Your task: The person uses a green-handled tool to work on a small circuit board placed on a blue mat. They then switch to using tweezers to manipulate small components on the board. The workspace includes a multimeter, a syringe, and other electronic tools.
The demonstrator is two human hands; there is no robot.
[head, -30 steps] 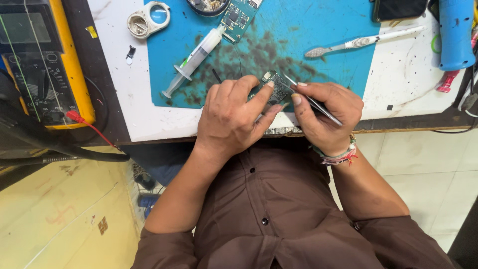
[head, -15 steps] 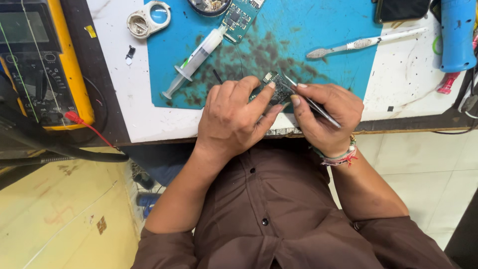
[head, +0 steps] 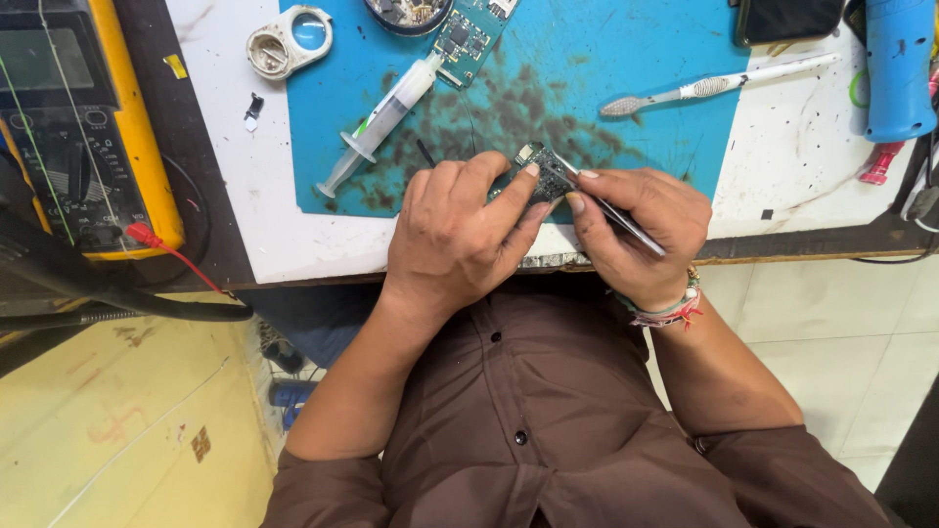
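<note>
White workbench (head: 812, 166) with blue mat (head: 626, 59), yellow multimeter (head: 147, 147), blue heat tool (head: 898, 64).

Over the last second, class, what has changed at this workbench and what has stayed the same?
Almost nothing has changed. The left hand still pins the small circuit board on the blue mat, and the right hand still holds the tweezers with their tip at the board. The syringe, toothbrush and multimeter lie where they were.

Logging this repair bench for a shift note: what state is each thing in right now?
Small circuit board: pinched in left hand.
Tweezers: gripped by right hand, tip on the board.
Syringe: lying flat on blue mat.
Toothbrush: lying flat, untouched.
</note>
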